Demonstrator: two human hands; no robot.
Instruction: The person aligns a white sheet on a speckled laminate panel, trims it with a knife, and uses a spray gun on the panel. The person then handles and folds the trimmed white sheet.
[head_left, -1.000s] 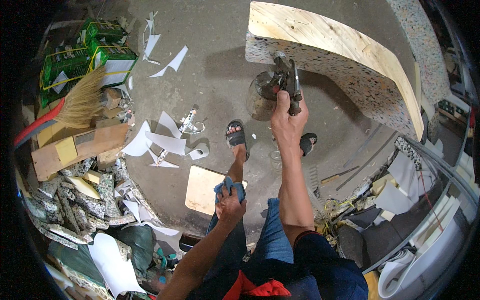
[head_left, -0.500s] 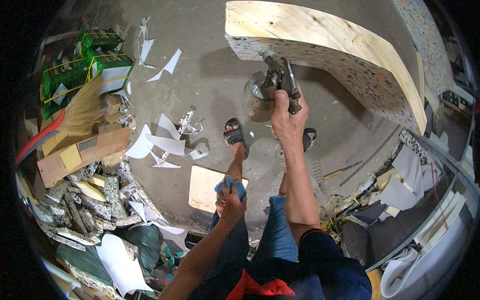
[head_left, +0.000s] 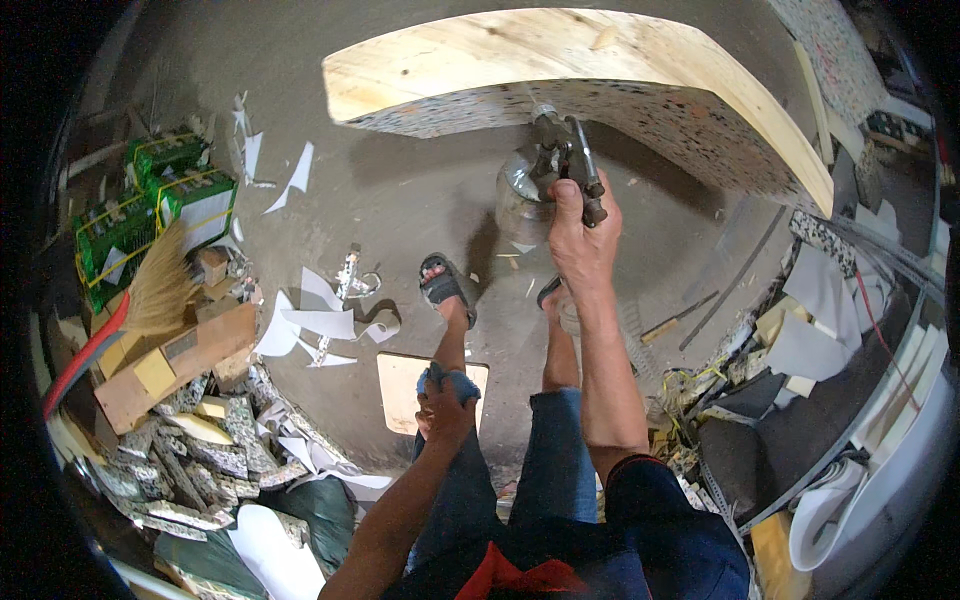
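Observation:
My right hand (head_left: pixel 585 235) is wrapped round the handle of a metal spray gun (head_left: pixel 562 150). Below the gun hangs a see-through cup (head_left: pixel 522 190). Its nozzle points away from me at the speckled foam face (head_left: pixel 640 115) of a large board with a pale wooden edge (head_left: pixel 540 50). Whether the nozzle touches the foam I cannot tell, but a faint pale streak shows in front of it. At my left knee, my left hand (head_left: pixel 447 412) is closed on the bunched blue trouser leg (head_left: pixel 460 385).
A small wooden board (head_left: pixel 400 390) lies by my left foot. White sheet scraps (head_left: pixel 320 320) are scattered at left, near a broom (head_left: pixel 160 280), green bundles (head_left: pixel 195 205) and foam offcuts (head_left: pixel 210 450). A coiled hose (head_left: pixel 635 345) drops beside my right forearm. More scraps (head_left: pixel 800 345) lie at right.
The large board has shifted left in view and turned. My feet have moved, the right one inward. The spray gun stays in my right hand, and my left hand still grips the trouser leg.

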